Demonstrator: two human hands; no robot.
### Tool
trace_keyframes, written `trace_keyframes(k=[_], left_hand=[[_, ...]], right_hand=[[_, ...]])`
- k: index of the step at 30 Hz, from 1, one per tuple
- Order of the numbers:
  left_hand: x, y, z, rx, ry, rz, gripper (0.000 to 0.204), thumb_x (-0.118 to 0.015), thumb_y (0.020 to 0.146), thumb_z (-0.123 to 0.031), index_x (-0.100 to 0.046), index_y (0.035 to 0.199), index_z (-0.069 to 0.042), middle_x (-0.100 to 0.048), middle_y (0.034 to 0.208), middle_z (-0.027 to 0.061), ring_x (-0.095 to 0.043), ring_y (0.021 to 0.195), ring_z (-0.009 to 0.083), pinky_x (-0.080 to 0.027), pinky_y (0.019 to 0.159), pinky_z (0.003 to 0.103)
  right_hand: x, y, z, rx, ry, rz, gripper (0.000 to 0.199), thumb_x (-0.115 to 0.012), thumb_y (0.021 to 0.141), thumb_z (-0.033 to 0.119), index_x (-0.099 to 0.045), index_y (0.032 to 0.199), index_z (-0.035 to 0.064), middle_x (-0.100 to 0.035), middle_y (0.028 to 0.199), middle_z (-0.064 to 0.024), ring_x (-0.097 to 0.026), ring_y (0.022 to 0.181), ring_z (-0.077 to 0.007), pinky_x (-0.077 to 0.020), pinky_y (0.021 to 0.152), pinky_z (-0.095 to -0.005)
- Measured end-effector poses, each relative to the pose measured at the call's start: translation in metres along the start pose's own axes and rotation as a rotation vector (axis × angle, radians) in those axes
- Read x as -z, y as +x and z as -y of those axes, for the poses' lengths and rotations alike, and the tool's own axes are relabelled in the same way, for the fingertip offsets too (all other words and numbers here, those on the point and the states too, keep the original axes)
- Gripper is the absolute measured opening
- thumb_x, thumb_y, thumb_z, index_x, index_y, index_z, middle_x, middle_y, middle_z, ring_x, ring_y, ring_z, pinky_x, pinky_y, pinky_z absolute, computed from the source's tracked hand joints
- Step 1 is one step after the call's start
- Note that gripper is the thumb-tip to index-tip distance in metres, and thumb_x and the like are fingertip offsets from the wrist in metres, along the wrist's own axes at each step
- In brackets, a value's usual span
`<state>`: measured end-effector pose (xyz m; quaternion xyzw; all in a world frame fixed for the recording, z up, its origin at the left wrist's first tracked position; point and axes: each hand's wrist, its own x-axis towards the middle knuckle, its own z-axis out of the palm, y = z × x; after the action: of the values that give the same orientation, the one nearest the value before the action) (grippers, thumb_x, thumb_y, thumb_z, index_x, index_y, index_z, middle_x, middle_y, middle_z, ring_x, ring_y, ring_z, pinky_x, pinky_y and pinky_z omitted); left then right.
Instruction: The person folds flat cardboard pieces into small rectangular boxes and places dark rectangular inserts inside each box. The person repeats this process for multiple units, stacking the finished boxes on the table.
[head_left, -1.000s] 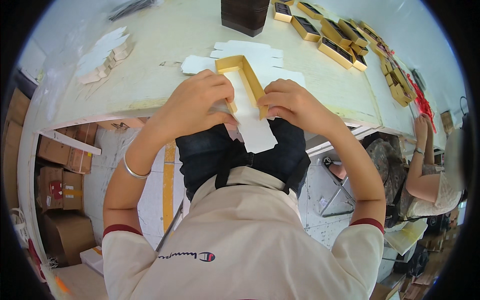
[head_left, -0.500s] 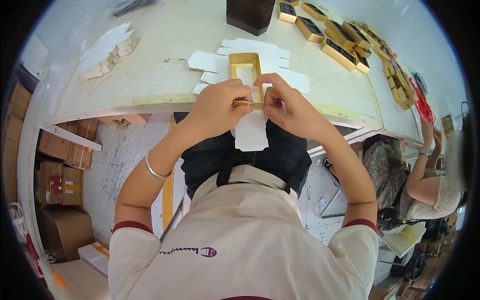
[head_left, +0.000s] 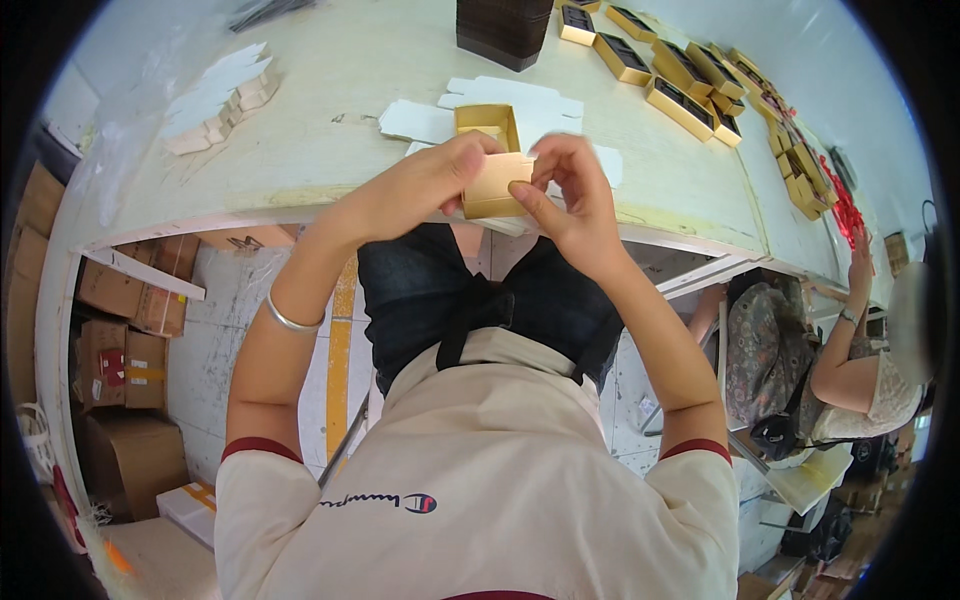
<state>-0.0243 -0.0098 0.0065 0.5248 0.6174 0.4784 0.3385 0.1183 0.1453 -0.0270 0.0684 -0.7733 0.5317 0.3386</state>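
Observation:
A small gold cardboard box (head_left: 488, 207) is held upright over the near edge of the table, its hollow inside facing away from me. My left hand (head_left: 425, 185) is closed around its left side. The thumb of my right hand (head_left: 572, 195) presses on a pale gold end flap (head_left: 500, 178), folded up against the near end; its other fingers curl behind the right corner, slightly blurred. Behind the box lie flat white card blanks (head_left: 525, 95), partly hidden by the box and my hands.
A stack of white blanks (head_left: 220, 105) lies on the left of the table (head_left: 330, 60). A dark brown stack (head_left: 500, 32) stands at the back. Several gold boxes with black inserts (head_left: 680, 107) fill the right. A co-worker (head_left: 860, 380) sits there by red ribbon (head_left: 845, 205).
The white flap that hung toward me is folded up, and the near end now shows a gold panel. My right hand has moved from the box's side onto this flap.

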Motion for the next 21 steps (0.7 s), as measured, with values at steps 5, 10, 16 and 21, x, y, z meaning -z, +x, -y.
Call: trace_keyframes(k=[5,10,16,21], left_hand=[[-0.028,0.0,0.017,-0.304,0.18,-0.309,0.036,-0.052,0.094,-0.014,-0.037,0.125,-0.005,-0.051,0.109,0.0045,-0.049,0.073,0.0091,-0.042,0.068,0.022],[-0.044,-0.006,0.015,-0.375,0.451,-0.473,0.023,-0.061,0.085,-0.007,-0.051,0.106,-0.002,-0.053,0.107,0.0079,-0.054,0.066,0.0154,-0.045,0.061,0.026],[-0.051,-0.009,0.018,-0.409,0.599,-0.509,0.012,-0.066,0.08,-0.007,-0.058,0.083,0.0,-0.056,0.078,0.0121,-0.054,0.062,0.0259,-0.043,0.056,0.033],[-0.036,-0.004,0.002,-0.213,0.62,-0.321,0.013,-0.066,0.08,-0.01,-0.059,0.079,0.001,-0.056,0.072,0.0133,-0.054,0.061,0.0274,-0.043,0.057,0.035]], right_hand=[[-0.005,-0.003,0.013,-0.065,-0.062,0.007,0.024,-0.062,0.082,-0.004,-0.054,0.104,0.0049,-0.052,0.095,-0.0089,-0.051,0.072,-0.0138,-0.0432,0.063,-0.0254],[-0.003,-0.005,0.018,0.358,-0.842,0.076,0.016,-0.066,0.077,0.001,-0.062,0.092,0.0039,-0.056,0.101,-0.0119,-0.054,0.073,-0.0247,-0.0454,0.067,-0.0331],[-0.003,0.004,0.021,0.206,-0.874,0.319,0.018,-0.066,0.076,0.004,-0.063,0.093,0.0053,-0.06,0.089,-0.0102,-0.057,0.078,-0.0301,-0.0452,0.066,-0.036],[0.004,0.034,0.034,-0.175,-0.775,0.598,0.014,-0.064,0.078,0.005,-0.061,0.091,0.0021,-0.058,0.086,-0.0119,-0.056,0.08,-0.0326,-0.0447,0.069,-0.0359]])
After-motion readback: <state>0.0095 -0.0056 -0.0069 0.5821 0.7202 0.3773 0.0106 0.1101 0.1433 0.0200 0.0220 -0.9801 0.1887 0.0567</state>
